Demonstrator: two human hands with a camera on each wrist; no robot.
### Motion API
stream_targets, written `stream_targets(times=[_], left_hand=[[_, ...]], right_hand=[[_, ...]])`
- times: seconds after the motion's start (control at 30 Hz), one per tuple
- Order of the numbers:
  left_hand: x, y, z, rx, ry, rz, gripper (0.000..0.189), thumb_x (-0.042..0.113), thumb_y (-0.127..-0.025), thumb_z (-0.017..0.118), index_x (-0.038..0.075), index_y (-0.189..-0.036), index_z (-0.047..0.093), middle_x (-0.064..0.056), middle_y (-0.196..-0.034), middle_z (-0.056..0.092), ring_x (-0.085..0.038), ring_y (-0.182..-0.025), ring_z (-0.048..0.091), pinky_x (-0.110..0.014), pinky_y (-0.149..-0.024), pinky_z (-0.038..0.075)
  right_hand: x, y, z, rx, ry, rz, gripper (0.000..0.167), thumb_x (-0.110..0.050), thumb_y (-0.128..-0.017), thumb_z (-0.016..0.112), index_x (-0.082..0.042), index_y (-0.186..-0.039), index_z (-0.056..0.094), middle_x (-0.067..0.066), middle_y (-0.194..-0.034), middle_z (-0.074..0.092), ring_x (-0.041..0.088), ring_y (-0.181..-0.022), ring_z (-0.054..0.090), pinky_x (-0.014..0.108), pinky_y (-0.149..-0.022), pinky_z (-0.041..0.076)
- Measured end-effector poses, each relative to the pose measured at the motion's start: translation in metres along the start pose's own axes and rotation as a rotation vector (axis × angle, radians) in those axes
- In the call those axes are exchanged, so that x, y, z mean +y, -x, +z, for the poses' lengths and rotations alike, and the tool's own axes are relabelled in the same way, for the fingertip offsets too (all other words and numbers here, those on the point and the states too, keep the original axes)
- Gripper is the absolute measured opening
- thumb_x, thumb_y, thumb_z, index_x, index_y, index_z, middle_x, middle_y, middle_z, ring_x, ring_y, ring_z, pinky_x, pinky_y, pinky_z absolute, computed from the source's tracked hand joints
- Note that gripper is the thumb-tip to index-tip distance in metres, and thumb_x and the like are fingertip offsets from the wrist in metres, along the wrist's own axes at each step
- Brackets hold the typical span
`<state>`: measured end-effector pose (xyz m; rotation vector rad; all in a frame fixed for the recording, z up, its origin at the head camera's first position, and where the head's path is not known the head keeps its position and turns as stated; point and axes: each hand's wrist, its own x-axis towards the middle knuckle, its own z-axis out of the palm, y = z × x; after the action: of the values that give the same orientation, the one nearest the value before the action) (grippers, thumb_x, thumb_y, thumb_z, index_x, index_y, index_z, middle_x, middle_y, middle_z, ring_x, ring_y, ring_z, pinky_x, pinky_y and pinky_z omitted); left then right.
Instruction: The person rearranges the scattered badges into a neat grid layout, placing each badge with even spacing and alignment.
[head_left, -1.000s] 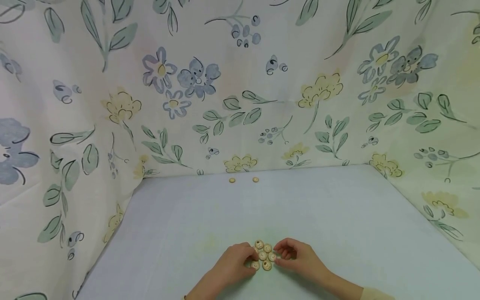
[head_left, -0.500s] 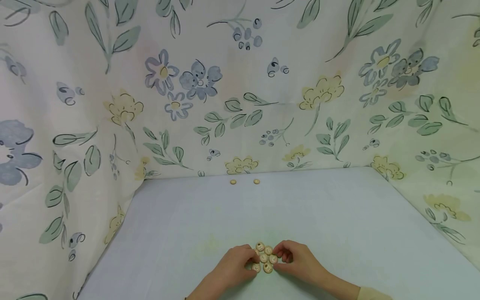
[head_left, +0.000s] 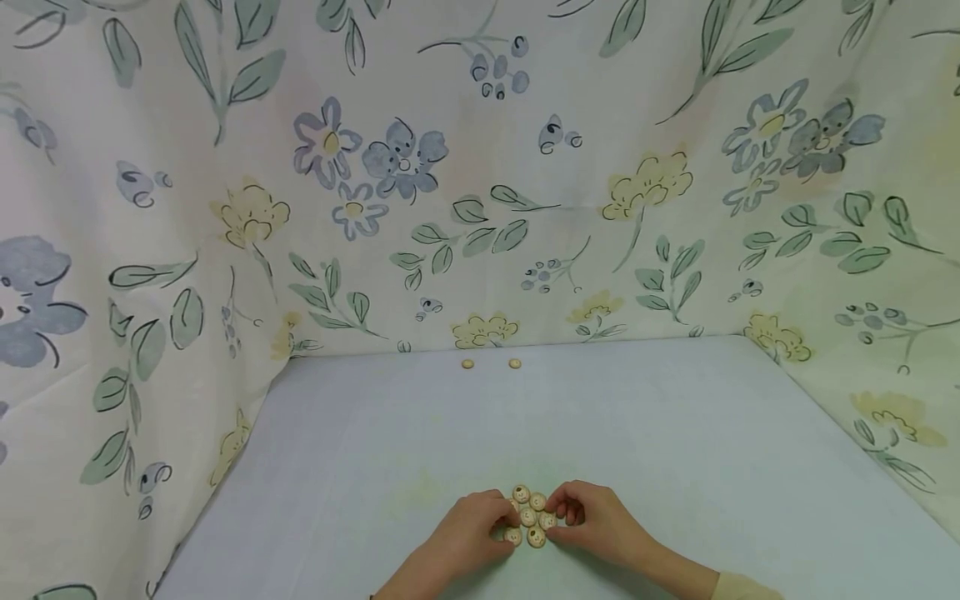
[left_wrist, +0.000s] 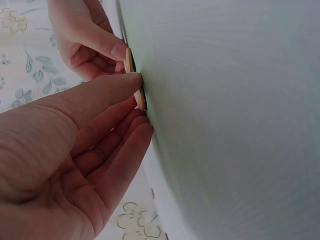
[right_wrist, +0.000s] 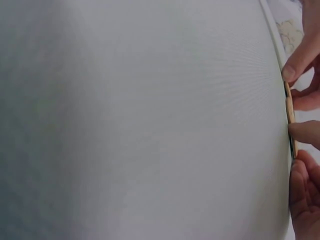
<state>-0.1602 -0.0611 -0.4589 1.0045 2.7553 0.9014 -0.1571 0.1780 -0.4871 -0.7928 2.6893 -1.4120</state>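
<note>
Several small round wooden discs [head_left: 528, 517] with dark printed marks lie flat in a tight cluster on the table, in the head view. My left hand [head_left: 476, 527] is at the cluster's left side, thumb and forefinger about a front-left disc [head_left: 513, 537]. Opposite it, my right hand [head_left: 596, 518] pinches a right-side disc [head_left: 548, 521] between thumb and forefinger, its other fingers curled. Another disc on the left is partly hidden by the left fingers. In the left wrist view the left thumb touches the edge of a thin disc [left_wrist: 129, 57]; the discs appear edge-on there.
Two more discs, one on the left [head_left: 468, 364] and one on the right [head_left: 514, 363], lie apart near the table's back edge. The pale cloth-covered table [head_left: 360, 433] is bounded at the back and sides by floral curtains [head_left: 480, 250].
My right hand has moved slightly left, its thumb and forefinger coming closer about the right-side disc. The left hand and the cluster stay almost the same; the head view has shifted a little.
</note>
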Motion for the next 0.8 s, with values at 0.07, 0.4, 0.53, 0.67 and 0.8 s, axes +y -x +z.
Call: stream_targets(times=[0.07,0.4,0.53,0.67,0.8], left_hand=[[0.0002,-0.0002,-0.0003,-0.004,0.002,-0.002,0.014,0.009,-0.075,0.079,0.015,-0.085,0.072,0.015,-0.077,0.054,0.001,-0.069,0.046,-0.016,-0.066,0.041],[0.0003,-0.0007,-0.0012,-0.015,0.009,-0.012,0.015,0.008,-0.075,0.079,0.015,-0.086,0.071,0.015,-0.077,0.053,0.001,-0.069,0.046,-0.017,-0.066,0.041],[0.0008,-0.0007,-0.0020,-0.007,0.001,-0.003,0.015,0.008,-0.074,0.079,0.015,-0.085,0.071,0.015,-0.077,0.053,0.001,-0.069,0.046,-0.017,-0.066,0.040],[0.0011,-0.0005,-0.0026,-0.003,0.001,0.003,0.015,0.008,-0.074,0.079,0.015,-0.085,0.072,0.015,-0.076,0.054,0.001,-0.069,0.046,-0.016,-0.066,0.040],[0.0011,-0.0002,-0.0027,-0.009,0.011,0.000,0.015,0.008,-0.074,0.079,0.014,-0.086,0.072,0.014,-0.077,0.054,0.001,-0.069,0.047,-0.016,-0.067,0.041]], right_hand=[[0.0000,-0.0004,-0.0005,-0.002,-0.005,0.004,0.023,-0.023,-0.079,0.082,-0.012,-0.093,0.067,-0.006,-0.078,0.058,0.004,-0.067,0.052,0.020,-0.058,0.045],[0.0016,-0.0002,-0.0024,-0.017,-0.042,0.036,0.023,-0.024,-0.079,0.081,-0.013,-0.094,0.068,-0.006,-0.078,0.060,0.001,-0.066,0.051,0.021,-0.057,0.046],[0.0020,-0.0002,-0.0028,-0.021,-0.046,0.057,0.023,-0.024,-0.079,0.081,-0.013,-0.094,0.068,-0.006,-0.079,0.061,0.001,-0.067,0.053,0.021,-0.058,0.047],[0.0023,-0.0002,-0.0034,-0.027,-0.041,0.071,0.023,-0.026,-0.079,0.081,-0.013,-0.094,0.068,-0.008,-0.078,0.062,0.001,-0.067,0.054,0.021,-0.059,0.048],[0.0029,-0.0003,-0.0045,-0.022,-0.045,0.059,0.022,-0.024,-0.079,0.081,-0.013,-0.093,0.068,-0.010,-0.075,0.061,0.001,-0.065,0.055,0.022,-0.058,0.049]])
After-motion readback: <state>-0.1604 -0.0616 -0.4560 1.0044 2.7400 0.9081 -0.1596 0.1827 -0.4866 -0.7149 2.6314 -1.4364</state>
